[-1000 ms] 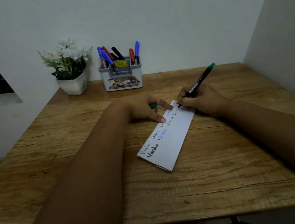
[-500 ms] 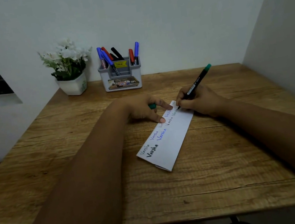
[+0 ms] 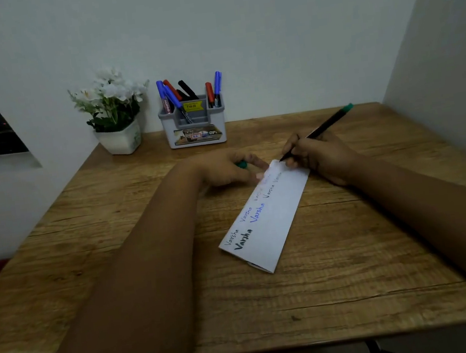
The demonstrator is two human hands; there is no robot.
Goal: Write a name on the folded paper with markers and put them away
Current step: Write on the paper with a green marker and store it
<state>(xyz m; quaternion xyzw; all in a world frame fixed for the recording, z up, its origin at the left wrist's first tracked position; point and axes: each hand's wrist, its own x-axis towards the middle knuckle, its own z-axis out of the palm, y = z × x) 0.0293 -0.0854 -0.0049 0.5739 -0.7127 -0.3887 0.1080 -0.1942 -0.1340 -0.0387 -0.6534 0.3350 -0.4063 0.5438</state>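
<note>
1. Where it lies slantwise on the wooden desk, the folded paper is a long white strip with a fold showing at its near end.
2. Its left edge carries the same name written repeatedly in black, blue and fainter inks.
3. The right hand has its grip closed on a black marker with a green end, tip at the paper's far corner.
4. The left hand presses fingertips on the paper's far end, grip closed around a green cap.
5. A grey holder with more markers stands at the desk's rear, beside a potted plant.

Head view, angled down over table
</note>
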